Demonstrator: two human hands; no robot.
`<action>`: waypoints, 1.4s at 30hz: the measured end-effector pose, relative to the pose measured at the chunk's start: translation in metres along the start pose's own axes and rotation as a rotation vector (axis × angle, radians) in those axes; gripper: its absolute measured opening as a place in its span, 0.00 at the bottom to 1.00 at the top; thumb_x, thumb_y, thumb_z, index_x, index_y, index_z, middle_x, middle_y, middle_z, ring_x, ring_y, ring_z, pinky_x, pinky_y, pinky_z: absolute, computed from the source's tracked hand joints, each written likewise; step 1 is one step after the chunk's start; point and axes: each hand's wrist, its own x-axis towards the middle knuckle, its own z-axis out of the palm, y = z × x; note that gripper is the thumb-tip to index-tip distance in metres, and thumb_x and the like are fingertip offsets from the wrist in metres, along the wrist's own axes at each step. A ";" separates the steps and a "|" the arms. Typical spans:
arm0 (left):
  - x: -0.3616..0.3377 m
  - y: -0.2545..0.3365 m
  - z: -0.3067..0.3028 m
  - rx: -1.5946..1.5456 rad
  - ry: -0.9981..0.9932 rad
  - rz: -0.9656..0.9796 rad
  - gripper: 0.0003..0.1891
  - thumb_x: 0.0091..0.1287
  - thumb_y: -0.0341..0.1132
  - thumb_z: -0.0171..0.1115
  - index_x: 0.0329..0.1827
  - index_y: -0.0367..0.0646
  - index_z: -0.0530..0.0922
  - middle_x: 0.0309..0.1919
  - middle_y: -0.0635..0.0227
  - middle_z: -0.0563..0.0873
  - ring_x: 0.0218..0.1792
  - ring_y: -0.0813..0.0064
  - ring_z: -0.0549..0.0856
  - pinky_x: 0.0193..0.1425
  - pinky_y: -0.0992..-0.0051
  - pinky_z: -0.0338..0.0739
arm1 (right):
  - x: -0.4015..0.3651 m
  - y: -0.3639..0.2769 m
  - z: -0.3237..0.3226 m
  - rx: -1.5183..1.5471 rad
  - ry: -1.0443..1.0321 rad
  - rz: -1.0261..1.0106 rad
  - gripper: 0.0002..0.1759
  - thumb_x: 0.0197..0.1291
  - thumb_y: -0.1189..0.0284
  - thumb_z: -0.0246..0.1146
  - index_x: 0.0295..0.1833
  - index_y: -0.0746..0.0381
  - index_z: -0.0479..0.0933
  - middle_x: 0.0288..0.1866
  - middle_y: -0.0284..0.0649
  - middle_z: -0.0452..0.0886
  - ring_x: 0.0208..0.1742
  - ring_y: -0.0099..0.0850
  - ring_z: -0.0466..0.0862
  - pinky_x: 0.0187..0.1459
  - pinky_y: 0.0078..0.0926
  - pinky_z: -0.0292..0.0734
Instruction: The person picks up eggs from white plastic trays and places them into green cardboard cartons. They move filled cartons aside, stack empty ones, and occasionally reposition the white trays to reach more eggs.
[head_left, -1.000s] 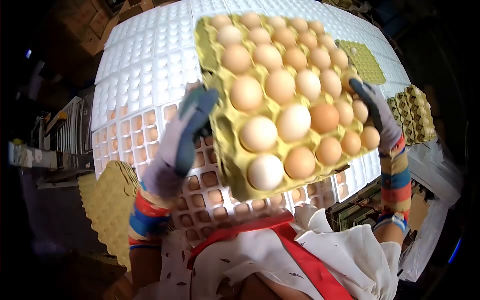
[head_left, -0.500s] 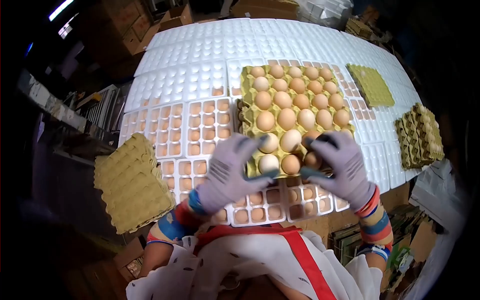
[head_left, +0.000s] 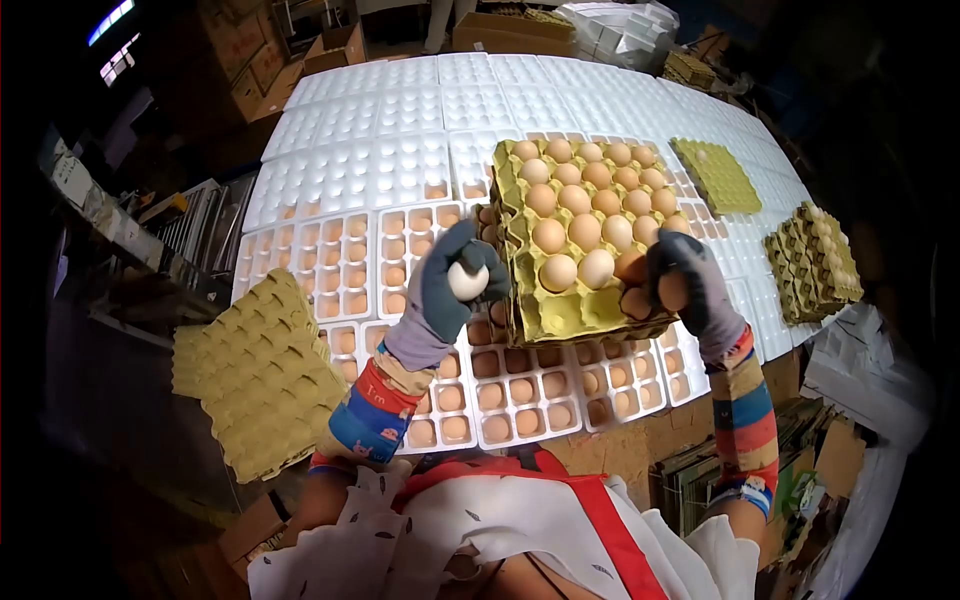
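Observation:
My left hand [head_left: 440,290], in a grey and dark glove, is closed around a pale egg [head_left: 467,282], left of the yellow pulp egg tray [head_left: 570,318]. My right hand [head_left: 695,290] curls round a brown egg [head_left: 673,291] at the tray's front right corner. Another brown egg [head_left: 635,303] shows beside its fingers, low against the tray. Rows of brown and cream eggs fill the back of this tray, while front cells at the left stand bare. Beneath it are more pulp trays, stacked over white egg cartons [head_left: 478,440] whose cells hold eggs.
Empty pulp trays [head_left: 265,380] lie stacked at the left edge. A single pulp tray [head_left: 720,175] rests at the right, with a taller stack of trays [head_left: 815,265] near the corner. White cartons [head_left: 330,120] cover the back of the table. Cardboard boxes [head_left: 510,35] stand behind.
My left hand has moved left, off the tray, with a pale egg. My right hand has taken hold of a brown egg and shifted slightly right. Front cells of the tray are now bare.

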 end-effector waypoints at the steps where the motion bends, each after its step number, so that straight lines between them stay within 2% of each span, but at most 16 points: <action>1: -0.001 0.003 0.012 0.310 0.015 0.069 0.19 0.69 0.24 0.50 0.64 0.39 0.71 0.54 0.54 0.82 0.53 0.58 0.84 0.54 0.59 0.83 | 0.008 -0.012 0.012 -0.238 0.015 0.086 0.17 0.52 0.63 0.70 0.39 0.66 0.78 0.29 0.38 0.78 0.30 0.29 0.79 0.37 0.26 0.77; 3: -0.001 0.003 0.053 0.964 -0.024 0.224 0.19 0.69 0.25 0.51 0.64 0.39 0.71 0.54 0.54 0.82 0.53 0.58 0.84 0.55 0.59 0.83 | 0.004 -0.031 0.043 -1.157 -0.022 -0.478 0.21 0.50 0.64 0.70 0.48 0.59 0.76 0.43 0.43 0.78 0.41 0.40 0.81 0.40 0.36 0.78; 6: 0.008 -0.025 0.094 1.532 -0.138 0.303 0.19 0.69 0.26 0.51 0.64 0.39 0.71 0.54 0.54 0.82 0.53 0.58 0.84 0.55 0.59 0.82 | 0.015 -0.017 0.057 -1.536 -0.209 -0.459 0.21 0.49 0.67 0.68 0.49 0.57 0.71 0.48 0.43 0.77 0.47 0.44 0.81 0.42 0.38 0.79; 9: 0.014 -0.018 0.087 1.432 -0.026 0.284 0.19 0.68 0.27 0.52 0.63 0.39 0.71 0.54 0.54 0.82 0.53 0.58 0.84 0.55 0.59 0.82 | 0.020 -0.030 0.040 -1.320 -0.239 -0.317 0.21 0.50 0.68 0.68 0.48 0.58 0.71 0.52 0.44 0.77 0.48 0.46 0.81 0.44 0.38 0.80; 11: 0.015 0.000 0.073 1.308 0.085 0.282 0.20 0.68 0.28 0.52 0.63 0.40 0.71 0.54 0.54 0.82 0.53 0.58 0.83 0.56 0.59 0.82 | 0.030 -0.014 0.005 -0.314 -0.237 -0.234 0.25 0.55 0.69 0.65 0.59 0.62 0.71 0.58 0.39 0.78 0.51 0.29 0.81 0.51 0.26 0.79; 13: 0.020 0.011 0.064 1.241 0.179 0.295 0.20 0.68 0.28 0.53 0.63 0.40 0.71 0.54 0.54 0.82 0.53 0.58 0.83 0.56 0.59 0.81 | 0.033 -0.027 -0.008 0.074 -0.319 -0.179 0.25 0.58 0.71 0.64 0.62 0.64 0.72 0.57 0.36 0.76 0.51 0.23 0.78 0.52 0.21 0.77; 14: 0.024 0.014 0.063 1.235 0.200 0.304 0.20 0.68 0.29 0.53 0.63 0.40 0.71 0.54 0.54 0.82 0.53 0.58 0.83 0.56 0.59 0.81 | 0.046 -0.025 -0.011 -0.162 -0.355 -0.251 0.26 0.56 0.73 0.63 0.63 0.60 0.74 0.56 0.39 0.75 0.52 0.28 0.79 0.54 0.25 0.77; 15: 0.032 0.015 0.066 1.233 0.213 0.315 0.20 0.68 0.29 0.53 0.63 0.40 0.71 0.54 0.54 0.82 0.53 0.58 0.83 0.56 0.59 0.81 | 0.055 -0.023 -0.007 -0.791 -0.256 -0.621 0.24 0.52 0.71 0.66 0.59 0.55 0.78 0.57 0.44 0.73 0.54 0.36 0.79 0.55 0.33 0.77; 17: 0.051 0.008 0.079 1.285 0.194 0.339 0.20 0.68 0.30 0.54 0.63 0.40 0.71 0.54 0.54 0.82 0.54 0.58 0.83 0.56 0.59 0.81 | 0.054 -0.034 0.019 -1.350 -0.148 -0.532 0.21 0.48 0.67 0.69 0.51 0.53 0.80 0.58 0.48 0.70 0.55 0.45 0.78 0.53 0.39 0.77; 21: 0.090 -0.017 0.104 1.407 0.146 0.333 0.21 0.67 0.31 0.55 0.63 0.40 0.72 0.54 0.54 0.82 0.54 0.58 0.83 0.57 0.59 0.80 | 0.078 -0.030 0.038 -1.546 -0.215 -0.521 0.20 0.43 0.65 0.72 0.46 0.53 0.80 0.56 0.46 0.70 0.53 0.45 0.77 0.50 0.41 0.78; 29: 0.022 0.001 0.059 1.304 0.216 0.305 0.22 0.66 0.34 0.56 0.63 0.41 0.72 0.54 0.54 0.82 0.54 0.58 0.82 0.58 0.60 0.79 | 0.090 -0.002 0.003 -0.794 -0.086 -0.403 0.27 0.38 0.61 0.79 0.44 0.59 0.79 0.47 0.41 0.74 0.49 0.37 0.78 0.51 0.33 0.74; 34: 0.092 0.002 0.059 1.343 0.087 0.298 0.22 0.66 0.36 0.57 0.63 0.41 0.73 0.54 0.54 0.82 0.54 0.58 0.82 0.58 0.60 0.78 | 0.087 -0.017 0.013 0.033 0.065 -0.147 0.20 0.55 0.69 0.71 0.52 0.66 0.79 0.41 0.34 0.83 0.38 0.24 0.81 0.43 0.20 0.78; 37: 0.131 -0.007 0.059 1.365 -0.007 0.239 0.23 0.65 0.37 0.58 0.63 0.41 0.73 0.54 0.54 0.82 0.55 0.58 0.82 0.59 0.60 0.78 | 0.059 -0.041 0.043 0.316 0.196 -0.161 0.20 0.60 0.67 0.68 0.56 0.62 0.78 0.47 0.35 0.82 0.44 0.29 0.82 0.40 0.22 0.78; 39: 0.144 -0.010 0.053 1.352 -0.053 0.201 0.23 0.65 0.38 0.59 0.63 0.42 0.73 0.54 0.54 0.82 0.55 0.58 0.82 0.59 0.60 0.78 | 0.059 0.006 0.032 0.061 0.151 -0.537 0.23 0.64 0.70 0.63 0.64 0.59 0.73 0.58 0.37 0.78 0.55 0.35 0.81 0.43 0.28 0.81; 40: 0.148 -0.009 0.050 1.337 -0.073 0.188 0.23 0.65 0.38 0.59 0.63 0.42 0.73 0.54 0.54 0.82 0.55 0.58 0.82 0.59 0.60 0.77 | 0.047 0.015 0.035 0.067 0.150 -0.554 0.24 0.67 0.69 0.58 0.68 0.58 0.68 0.64 0.42 0.74 0.58 0.38 0.81 0.44 0.28 0.82; 42: 0.155 -0.007 0.039 1.294 -0.109 0.170 0.24 0.65 0.39 0.59 0.63 0.42 0.73 0.54 0.54 0.82 0.55 0.59 0.82 0.59 0.60 0.77 | 0.024 0.002 0.051 0.654 0.139 -0.180 0.29 0.71 0.61 0.54 0.73 0.59 0.62 0.70 0.51 0.70 0.60 0.43 0.80 0.40 0.26 0.83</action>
